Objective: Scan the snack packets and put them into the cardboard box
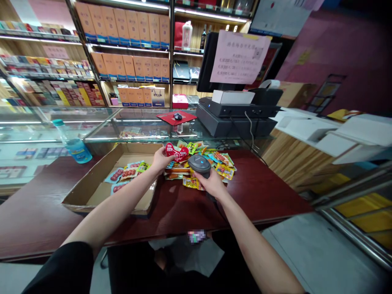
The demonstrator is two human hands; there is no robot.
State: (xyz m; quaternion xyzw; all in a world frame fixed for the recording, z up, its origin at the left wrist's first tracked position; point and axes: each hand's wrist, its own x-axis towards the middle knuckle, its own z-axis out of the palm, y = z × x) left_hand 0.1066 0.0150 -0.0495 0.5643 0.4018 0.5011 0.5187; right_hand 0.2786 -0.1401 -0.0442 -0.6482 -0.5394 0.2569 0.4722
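My left hand pinches a red heart-shaped snack packet at its left side, above the near end of a loose pile. In my right hand is a dark grey barcode scanner, gripped by its handle, its head close to the red packet. Beneath and around both hands spreads a heap of small snack packets in yellow, green, blue and orange. To the left, a shallow cardboard box holds several packets of sausage-like snacks, partly covered by my left forearm.
A bottle of blue liquid stands left of the box on the dark red table. Behind is a glass counter with a mouse on a red pad. A monitor and cash drawer stand back right, with cables hanging down.
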